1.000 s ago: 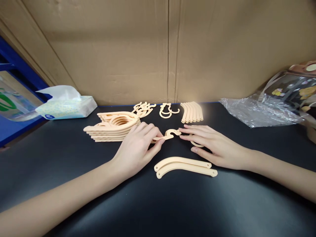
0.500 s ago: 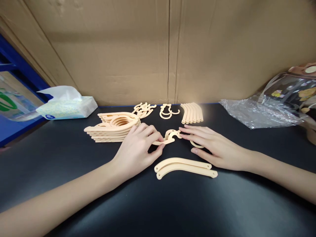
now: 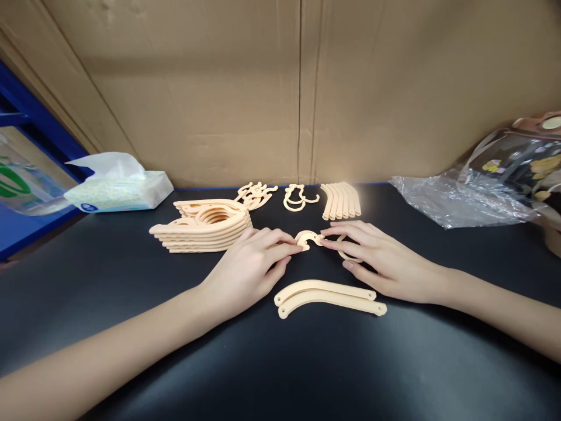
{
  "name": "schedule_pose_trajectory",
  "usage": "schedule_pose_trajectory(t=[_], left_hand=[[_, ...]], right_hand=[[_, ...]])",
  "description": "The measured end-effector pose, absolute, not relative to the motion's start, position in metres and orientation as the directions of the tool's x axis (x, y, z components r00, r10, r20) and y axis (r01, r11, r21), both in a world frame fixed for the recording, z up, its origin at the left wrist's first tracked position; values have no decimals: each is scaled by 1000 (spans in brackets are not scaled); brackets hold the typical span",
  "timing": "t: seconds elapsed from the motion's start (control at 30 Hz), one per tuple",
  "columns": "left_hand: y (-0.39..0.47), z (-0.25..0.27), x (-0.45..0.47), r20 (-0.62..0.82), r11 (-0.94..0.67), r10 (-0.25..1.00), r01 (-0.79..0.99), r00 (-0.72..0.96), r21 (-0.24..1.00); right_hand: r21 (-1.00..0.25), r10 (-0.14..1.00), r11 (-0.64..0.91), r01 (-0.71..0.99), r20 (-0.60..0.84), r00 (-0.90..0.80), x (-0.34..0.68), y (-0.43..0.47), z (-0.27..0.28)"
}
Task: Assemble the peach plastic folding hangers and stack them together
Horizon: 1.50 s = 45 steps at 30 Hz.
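Note:
A cream plastic hanger centre piece (image 3: 309, 235), curved and with small holes, lies on the black table between my hands. My left hand (image 3: 258, 257) has its fingers pressed together at the piece's left end, where they cover part of it. From the other side, my right hand (image 3: 385, 257) reaches in with fingers stretched out, their tips touching the right end. A cream hook loop (image 3: 349, 257) shows partly under those fingers; whether it joins the piece is hidden. Nearer to me, two curved hanger arms (image 3: 328, 297) lie side by side.
Left of my left hand is a stack of hangers (image 3: 193, 228). Behind are a pile of hooks (image 3: 256, 195), more hooks (image 3: 294, 202) and a row of arms (image 3: 342, 200). A tissue pack (image 3: 127, 190) sits left; clear plastic wrap (image 3: 460, 202) and a bag (image 3: 517, 158) lie right.
My left fingers have moved slightly right and forward, bringing the small part they pinched against the centre piece. My right hand has barely shifted.

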State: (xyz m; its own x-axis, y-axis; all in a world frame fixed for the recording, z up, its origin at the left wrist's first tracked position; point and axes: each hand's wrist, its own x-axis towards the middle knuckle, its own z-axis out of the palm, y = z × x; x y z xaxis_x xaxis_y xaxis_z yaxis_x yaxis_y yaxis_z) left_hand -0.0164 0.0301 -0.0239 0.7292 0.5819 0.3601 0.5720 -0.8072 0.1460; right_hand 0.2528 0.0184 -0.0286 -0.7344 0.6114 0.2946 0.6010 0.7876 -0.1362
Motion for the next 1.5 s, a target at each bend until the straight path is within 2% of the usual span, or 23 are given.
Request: schedule_pose_trajectory(t=[0.57, 0.73, 1.0, 1.1, 1.33, 1.5], left_hand=[[28, -24, -15, 373, -785, 606, 606, 703, 132], [29, -24, -15, 365, -776, 617, 616, 697, 136], [29, -25, -15, 361, -776, 620, 614, 697, 148], [28, -24, -15, 368, -784, 611, 601, 701, 158], [28, -21, -14, 353, -799, 595, 578, 722, 163], [28, -22, -14, 343, -790, 605, 595, 719, 147]], right_hand=[[-120, 633, 769, 627, 275, -723, 253, 19, -29], [-126, 628, 767, 629, 347, -696, 252, 19, -28], [-193, 677, 702, 686, 482, -557, 254, 20, -27], [-194, 688, 696, 692, 458, -563, 256, 22, -25], [-135, 671, 735, 665, 289, -683, 256, 23, -28], [-147, 662, 745, 651, 285, -693, 257, 23, -29]])
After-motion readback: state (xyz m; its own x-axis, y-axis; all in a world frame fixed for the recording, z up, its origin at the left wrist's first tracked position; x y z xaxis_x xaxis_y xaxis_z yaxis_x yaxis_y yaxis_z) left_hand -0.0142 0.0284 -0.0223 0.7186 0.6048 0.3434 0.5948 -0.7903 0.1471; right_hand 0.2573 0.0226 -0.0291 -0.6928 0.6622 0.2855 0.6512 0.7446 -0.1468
